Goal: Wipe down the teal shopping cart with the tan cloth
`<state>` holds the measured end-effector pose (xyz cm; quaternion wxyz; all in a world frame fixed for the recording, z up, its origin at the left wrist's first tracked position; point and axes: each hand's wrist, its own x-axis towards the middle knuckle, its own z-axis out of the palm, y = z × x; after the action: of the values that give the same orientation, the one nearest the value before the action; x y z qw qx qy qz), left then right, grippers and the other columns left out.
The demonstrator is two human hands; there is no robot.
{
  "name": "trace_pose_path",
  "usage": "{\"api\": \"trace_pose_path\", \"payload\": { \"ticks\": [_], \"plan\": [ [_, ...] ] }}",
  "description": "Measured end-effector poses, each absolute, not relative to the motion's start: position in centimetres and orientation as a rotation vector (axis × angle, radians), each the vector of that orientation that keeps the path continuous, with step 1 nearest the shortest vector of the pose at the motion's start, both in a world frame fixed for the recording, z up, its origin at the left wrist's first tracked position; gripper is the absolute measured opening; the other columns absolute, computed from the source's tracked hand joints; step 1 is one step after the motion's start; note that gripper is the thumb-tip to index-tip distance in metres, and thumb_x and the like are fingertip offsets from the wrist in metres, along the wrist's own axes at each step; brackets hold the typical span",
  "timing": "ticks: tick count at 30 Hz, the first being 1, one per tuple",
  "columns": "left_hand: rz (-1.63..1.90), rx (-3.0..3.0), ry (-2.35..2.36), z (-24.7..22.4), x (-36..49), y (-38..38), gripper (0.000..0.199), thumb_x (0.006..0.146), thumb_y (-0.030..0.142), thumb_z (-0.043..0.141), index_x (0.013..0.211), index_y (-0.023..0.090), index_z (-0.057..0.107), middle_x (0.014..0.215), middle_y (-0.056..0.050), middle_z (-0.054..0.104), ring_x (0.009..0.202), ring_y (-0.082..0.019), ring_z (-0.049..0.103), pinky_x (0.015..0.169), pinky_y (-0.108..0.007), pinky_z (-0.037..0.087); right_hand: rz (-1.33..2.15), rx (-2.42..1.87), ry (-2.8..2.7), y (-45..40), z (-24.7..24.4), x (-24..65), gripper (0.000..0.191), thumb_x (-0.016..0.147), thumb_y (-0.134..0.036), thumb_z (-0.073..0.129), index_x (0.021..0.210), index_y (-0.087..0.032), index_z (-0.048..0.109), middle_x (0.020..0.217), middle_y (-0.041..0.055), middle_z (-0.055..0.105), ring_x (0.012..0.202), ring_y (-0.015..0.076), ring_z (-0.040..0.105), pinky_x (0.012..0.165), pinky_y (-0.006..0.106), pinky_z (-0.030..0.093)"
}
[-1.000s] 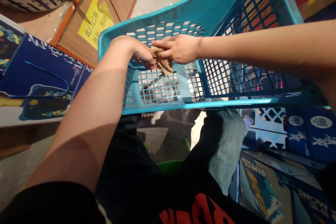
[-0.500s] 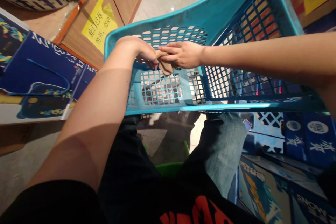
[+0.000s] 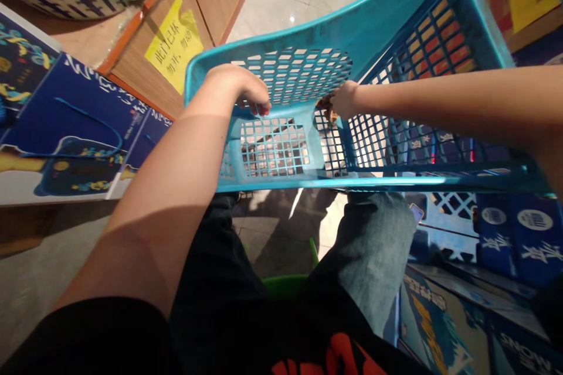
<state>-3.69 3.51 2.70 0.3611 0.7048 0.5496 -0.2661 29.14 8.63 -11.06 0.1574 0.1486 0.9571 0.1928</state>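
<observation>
A blue plastic shopping basket [image 3: 334, 26] with lattice walls stands tilted in front of my legs. My right hand [image 3: 345, 101] reaches deep into it, its fingers closed over a crumpled brown cloth [image 3: 333, 117]. Hand and cloth are at the far wall, near the basket's bottom; most of the cloth is hidden under the fingers. Over the left end of the basket hangs my left hand [image 3: 255, 92], bent at the wrist, fingers pointing down and loosely curled. Nothing shows in it, and it is apart from the cloth.
Wooden cabinets with a yellow handwritten note [image 3: 173, 44] stand at the upper left, above blue gift bags [image 3: 83, 99]. Blue cartons [image 3: 534, 220] are stacked on the right. Part of a green seat [image 3: 285, 285] shows between my legs.
My right hand has moved right along the inside of the basket, taking the cloth away from my left hand. My left hand stays over the left end, now without the cloth.
</observation>
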Motion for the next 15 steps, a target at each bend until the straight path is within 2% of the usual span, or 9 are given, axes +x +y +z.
{"api": "trace_pose_path", "payload": {
  "ticks": [1, 2, 3, 4, 6, 8, 10, 13, 15],
  "plan": [
    [-0.681, 1.813, 1.415, 2.6, -3.7, 3.6, 0.036, 0.114, 0.03, 0.055, 0.132, 0.019, 0.084, 0.129, -0.002, 0.089, 0.117, -0.02, 0.07, 0.115, -0.035, 0.055, 0.465, 0.503, 2.646, 8.1, -10.2, 28.0, 0.039, 0.095, -0.043, 0.053, 0.081, -0.02, 0.081, 0.097, 0.0074, 0.083, 0.105, 0.0255, 0.082, 0.089, 0.041, 0.069],
    [-0.672, 1.805, 1.415, 2.6, -3.8, 3.7, 0.035, 0.114, 0.031, 0.056, 0.132, 0.019, 0.084, 0.129, -0.002, 0.088, 0.119, -0.02, 0.071, 0.115, -0.035, 0.055, 0.403, 0.479, 2.623, 7.5, -9.3, 26.6, 0.035, 0.095, -0.039, 0.055, 0.09, -0.019, 0.084, 0.114, 0.0101, 0.085, 0.113, 0.0284, 0.081, 0.091, 0.042, 0.07],
    [-0.664, 1.796, 1.412, 2.5, -3.8, 3.8, 0.035, 0.114, 0.032, 0.057, 0.132, 0.019, 0.085, 0.13, -0.003, 0.088, 0.12, -0.021, 0.071, 0.116, -0.036, 0.055, 0.361, 0.395, 2.651, 6.9, -8.4, 25.2, 0.036, 0.098, -0.037, 0.055, 0.102, -0.02, 0.086, 0.137, 0.009, 0.083, 0.13, 0.0297, 0.078, 0.099, 0.043, 0.07],
    [-0.66, 1.793, 1.409, 2.4, -3.9, 3.9, 0.036, 0.113, 0.032, 0.058, 0.132, 0.019, 0.085, 0.131, -0.003, 0.088, 0.122, -0.022, 0.072, 0.117, -0.038, 0.055, 0.325, 0.292, 2.688, 6.4, -7.6, 24.0, 0.037, 0.1, -0.035, 0.054, 0.111, -0.022, 0.087, 0.156, 0.006, 0.075, 0.149, 0.0311, 0.068, 0.112, 0.046, 0.066],
    [-0.665, 1.795, 1.408, 2.2, -3.9, 4.0, 0.039, 0.111, 0.033, 0.058, 0.135, 0.017, 0.084, 0.133, -0.004, 0.087, 0.123, -0.023, 0.072, 0.121, -0.043, 0.054, 0.29, 0.108, 2.803, 5.8, -6.5, 22.3, 0.042, 0.102, -0.031, 0.053, 0.128, -0.021, 0.085, 0.168, 0.0067, 0.066, 0.165, 0.0349, 0.053, 0.129, 0.054, 0.056],
    [-0.672, 1.798, 1.415, 2.2, -3.9, 4.0, 0.042, 0.109, 0.033, 0.058, 0.137, 0.015, 0.083, 0.133, -0.005, 0.087, 0.123, -0.024, 0.073, 0.124, -0.047, 0.055, 0.354, 0.027, 2.86, 5.7, -6.3, 22.2, 0.05, 0.103, -0.026, 0.049, 0.141, -0.015, 0.08, 0.168, 0.01, 0.064, 0.17, 0.0352, 0.046, 0.134, 0.06, 0.048],
    [-0.672, 1.795, 1.417, 2.1, -3.8, 4.0, 0.042, 0.108, 0.032, 0.058, 0.139, 0.015, 0.082, 0.134, -0.006, 0.088, 0.125, -0.024, 0.073, 0.125, -0.047, 0.055, 0.478, 0.023, 2.825, 5.8, -7.0, 23.3, 0.054, 0.104, -0.023, 0.043, 0.143, -0.011, 0.078, 0.161, 0.0106, 0.068, 0.172, 0.0335, 0.043, 0.133, 0.063, 0.045],
    [-0.657, 1.796, 1.409, 2.1, -3.7, 4.0, 0.04, 0.11, 0.028, 0.058, 0.139, 0.014, 0.082, 0.135, -0.007, 0.087, 0.128, -0.024, 0.073, 0.124, -0.045, 0.054, 0.619, 0.163, 2.608, 5.9, -9.1, 25.7, 0.049, 0.102, -0.025, 0.044, 0.128, -0.013, 0.084, 0.154, 0.0097, 0.074, 0.171, 0.0333, 0.044, 0.128, 0.065, 0.047],
    [-0.646, 1.8, 1.412, 2.1, -3.7, 4.0, 0.038, 0.11, 0.027, 0.058, 0.136, 0.014, 0.082, 0.135, -0.007, 0.087, 0.126, -0.023, 0.074, 0.123, -0.043, 0.054, 0.573, 0.304, 2.523, 6.2, -10.4, 26.9, 0.044, 0.1, -0.029, 0.048, 0.116, -0.015, 0.087, 0.146, 0.0116, 0.078, 0.165, 0.0358, 0.052, 0.122, 0.065, 0.052]
  ]
}}
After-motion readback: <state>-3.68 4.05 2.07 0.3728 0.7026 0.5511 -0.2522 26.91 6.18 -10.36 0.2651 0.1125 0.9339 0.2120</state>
